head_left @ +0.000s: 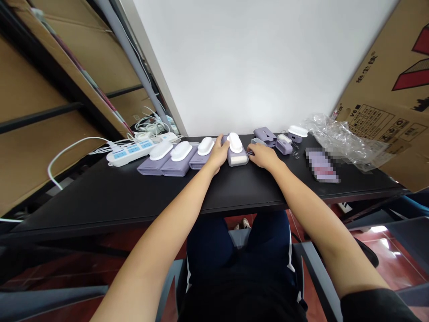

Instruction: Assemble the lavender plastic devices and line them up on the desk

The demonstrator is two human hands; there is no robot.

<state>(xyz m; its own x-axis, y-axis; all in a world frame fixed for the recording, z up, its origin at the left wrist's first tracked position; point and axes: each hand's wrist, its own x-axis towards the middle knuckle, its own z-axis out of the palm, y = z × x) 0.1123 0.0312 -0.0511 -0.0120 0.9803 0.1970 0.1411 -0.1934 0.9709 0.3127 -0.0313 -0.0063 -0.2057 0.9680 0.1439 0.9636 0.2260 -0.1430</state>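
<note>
On a black table [248,192], a purple case [237,155] is gripped by the left hand [218,154], seemingly steadied, firmness needed next; whether the right hand [263,155] grips cannot be told

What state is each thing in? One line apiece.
Middle purple unit: flat, white oval piece on top
Three left units: flat, white oval pieces on top
Power strip: plug apparently inserted
Plastic bag: crumpled
Left hand: touching middle purple unit
Right hand: curled, beside middle purple unit

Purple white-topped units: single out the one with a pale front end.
The unit between left hand and right hand; the three leftward units show purple fronts.
</note>
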